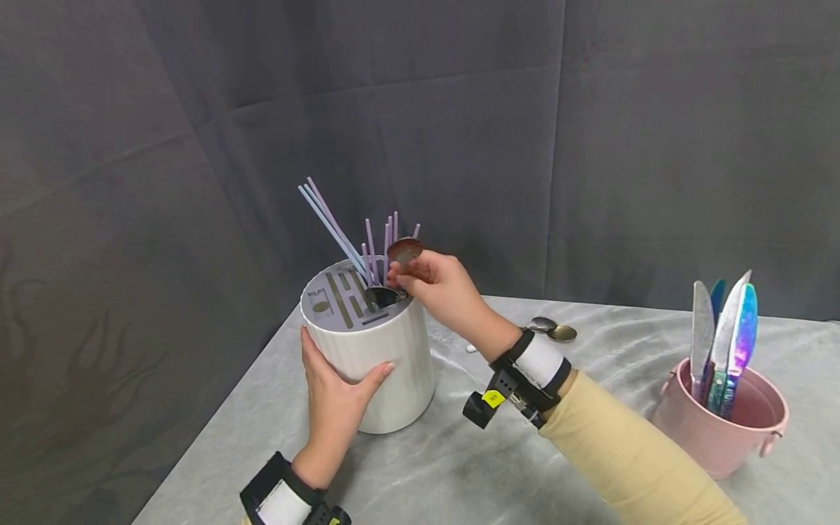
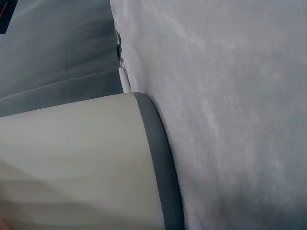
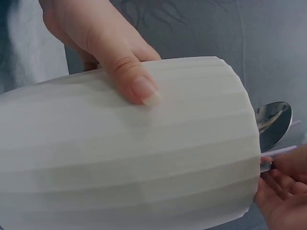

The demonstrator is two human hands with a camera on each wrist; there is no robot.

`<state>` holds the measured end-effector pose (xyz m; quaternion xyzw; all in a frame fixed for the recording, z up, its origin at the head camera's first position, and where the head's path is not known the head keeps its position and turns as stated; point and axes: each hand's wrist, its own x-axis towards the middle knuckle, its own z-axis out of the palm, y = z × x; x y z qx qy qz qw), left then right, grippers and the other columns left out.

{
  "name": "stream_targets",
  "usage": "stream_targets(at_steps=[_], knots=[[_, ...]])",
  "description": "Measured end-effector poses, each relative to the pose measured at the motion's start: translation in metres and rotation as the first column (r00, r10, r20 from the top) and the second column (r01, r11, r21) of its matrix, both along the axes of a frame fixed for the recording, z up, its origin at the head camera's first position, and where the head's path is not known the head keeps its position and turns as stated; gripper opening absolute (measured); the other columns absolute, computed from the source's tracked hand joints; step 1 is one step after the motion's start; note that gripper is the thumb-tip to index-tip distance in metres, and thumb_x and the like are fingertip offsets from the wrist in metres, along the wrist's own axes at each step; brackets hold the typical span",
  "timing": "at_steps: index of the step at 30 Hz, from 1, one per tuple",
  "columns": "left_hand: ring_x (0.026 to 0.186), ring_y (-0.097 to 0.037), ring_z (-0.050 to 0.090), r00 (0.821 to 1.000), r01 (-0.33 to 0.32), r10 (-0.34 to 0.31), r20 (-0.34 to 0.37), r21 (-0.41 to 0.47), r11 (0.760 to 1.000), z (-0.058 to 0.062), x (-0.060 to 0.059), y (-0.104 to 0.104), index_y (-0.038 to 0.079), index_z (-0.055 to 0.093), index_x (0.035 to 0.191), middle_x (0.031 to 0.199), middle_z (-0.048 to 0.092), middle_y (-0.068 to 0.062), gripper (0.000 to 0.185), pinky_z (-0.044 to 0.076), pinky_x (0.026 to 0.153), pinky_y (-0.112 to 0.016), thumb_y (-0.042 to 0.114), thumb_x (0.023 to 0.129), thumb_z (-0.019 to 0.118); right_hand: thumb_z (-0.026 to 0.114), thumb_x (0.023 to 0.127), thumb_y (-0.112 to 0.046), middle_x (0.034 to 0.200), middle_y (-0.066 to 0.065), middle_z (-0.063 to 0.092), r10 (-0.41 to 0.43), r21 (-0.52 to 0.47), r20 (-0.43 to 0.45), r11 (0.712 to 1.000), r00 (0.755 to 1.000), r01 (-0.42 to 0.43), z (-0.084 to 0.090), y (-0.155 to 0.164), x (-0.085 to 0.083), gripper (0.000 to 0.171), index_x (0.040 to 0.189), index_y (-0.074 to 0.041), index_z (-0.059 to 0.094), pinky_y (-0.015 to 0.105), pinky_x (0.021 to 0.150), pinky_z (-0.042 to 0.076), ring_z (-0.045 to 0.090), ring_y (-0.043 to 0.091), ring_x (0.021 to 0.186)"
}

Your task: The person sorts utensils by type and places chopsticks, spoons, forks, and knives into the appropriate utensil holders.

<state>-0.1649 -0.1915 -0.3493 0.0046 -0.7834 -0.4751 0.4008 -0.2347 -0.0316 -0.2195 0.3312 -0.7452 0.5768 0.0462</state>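
A white ribbed utensil holder (image 1: 397, 379) with a grey slotted top (image 1: 337, 310) stands on the table. My left hand (image 1: 335, 397) grips its near left side, the thumb spread across the front; the right wrist view shows that thumb (image 3: 136, 88) on the ribbed wall. At the holder's right rim my right hand (image 1: 442, 288) pinches a spoon (image 1: 405, 250), bowl up; its lower handle is hidden. Another spoon (image 1: 379, 296) has its dark bowl just above the slotted top. Several purple and blue straws (image 1: 335, 230) stick up from the holder's back.
Some loose spoons (image 1: 561, 333) lie on the grey cloth (image 1: 499, 467) behind my right wrist. To the right stands a pink bucket (image 1: 709, 437) holding several knives (image 1: 702, 328), blades up. A grey curtain (image 1: 459, 146) hangs behind the table.
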Motion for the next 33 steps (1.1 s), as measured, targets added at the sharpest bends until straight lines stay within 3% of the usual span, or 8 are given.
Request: stream_targets(at_steps=[7,10,22,28,33], knots=[[0.141,-0.04,0.017,1.0,0.015,-0.015,0.003,0.001,1.0,0.002,0.0,-0.001,-0.002,0.001,0.152,0.154,0.013,-0.028,0.128,0.02,0.11,-0.057,0.043,0.068,0.087,0.057,0.089,0.012,0.111,0.016,0.066,-0.027,0.165,-0.063,0.986,0.998,0.037,0.005,-0.001,-0.002,0.028,0.115,0.004,0.063,0.035,0.092,0.05,0.062,0.027,0.103],[0.141,-0.039,0.017,1.0,0.015,-0.015,0.006,0.003,1.0,0.002,0.0,-0.001,-0.001,0.001,0.152,0.155,0.014,-0.027,0.128,0.02,0.11,-0.057,0.042,0.068,0.088,0.057,0.09,0.011,0.112,0.016,0.066,-0.03,0.192,-0.066,0.981,0.997,0.042,0.006,-0.002,-0.002,0.027,0.115,0.003,0.063,0.034,0.092,0.05,0.062,0.027,0.104],[0.141,-0.04,0.018,1.0,0.01,-0.01,0.023,0.017,1.0,0.0,0.001,0.0,-0.003,0.001,0.152,0.154,0.014,-0.028,0.127,0.02,0.11,-0.056,0.032,0.067,0.089,0.06,0.089,0.011,0.118,0.018,0.064,0.031,0.048,-0.046,0.998,0.998,-0.029,-0.006,0.019,-0.003,0.03,0.119,0.005,0.061,0.033,0.094,0.049,0.061,0.028,0.111],[0.142,-0.04,0.018,1.0,0.001,-0.001,0.013,0.008,1.0,0.0,-0.001,0.0,-0.003,0.002,0.152,0.154,0.014,-0.028,0.127,0.02,0.111,-0.056,0.036,0.067,0.089,0.061,0.092,0.004,0.114,0.017,0.066,-0.075,0.009,0.009,0.997,0.997,0.075,-0.021,0.045,-0.012,0.025,0.117,0.004,0.062,0.035,0.091,0.051,0.063,0.026,0.106],[0.142,-0.04,0.017,1.0,0.0,0.0,0.014,0.01,1.0,0.001,-0.001,-0.002,-0.003,0.002,0.152,0.154,0.013,-0.028,0.127,0.019,0.111,-0.056,0.033,0.067,0.089,0.061,0.093,-0.001,0.111,0.019,0.065,-0.183,0.054,0.124,0.983,0.975,0.178,-0.045,0.06,-0.03,0.024,0.116,0.006,0.061,0.035,0.085,0.053,0.064,0.027,0.099]])
